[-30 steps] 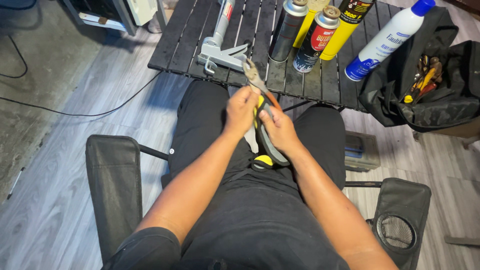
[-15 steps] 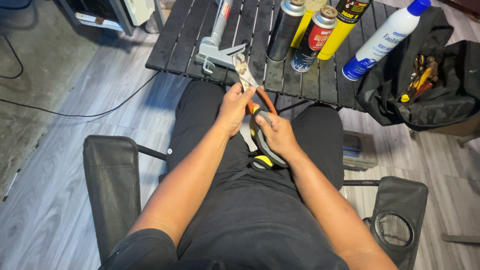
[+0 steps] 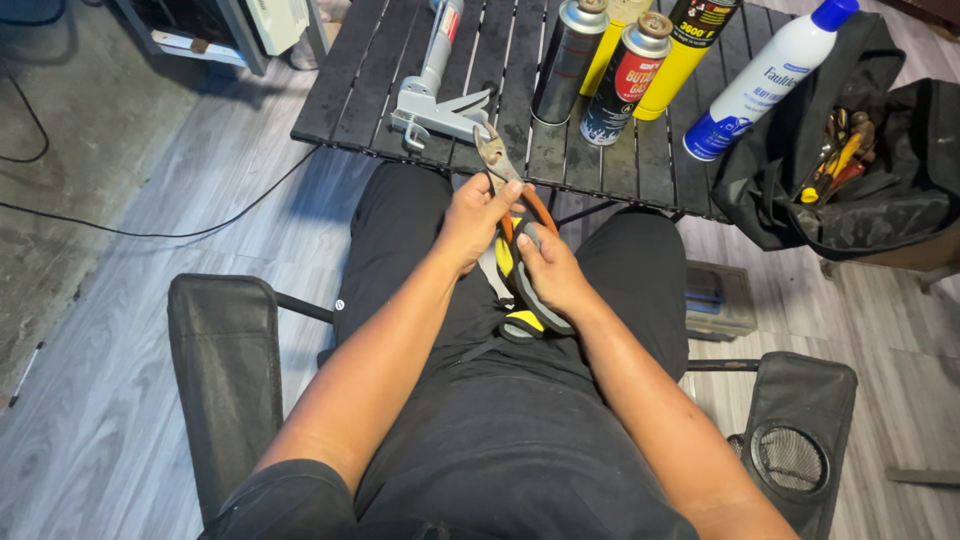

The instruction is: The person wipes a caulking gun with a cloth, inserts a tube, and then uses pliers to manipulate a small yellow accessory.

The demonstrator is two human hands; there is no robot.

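Pliers [image 3: 497, 160] over lap, jaws up near table [image 3: 340, 100] edge; left hand [image 3: 478, 215] grasps them | right hand [image 3: 545, 268] clenched on yellow-black tool [image 3: 520, 322] | progress: mid-handling, nothing set down

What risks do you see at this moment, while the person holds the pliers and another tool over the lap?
1. Both hands, left hand and right hand, crowd the pliers; a handle could pinch a finger.
2. The pliers' jaws point toward the gas canisters at the slatted table edge; a slip might knock one over.
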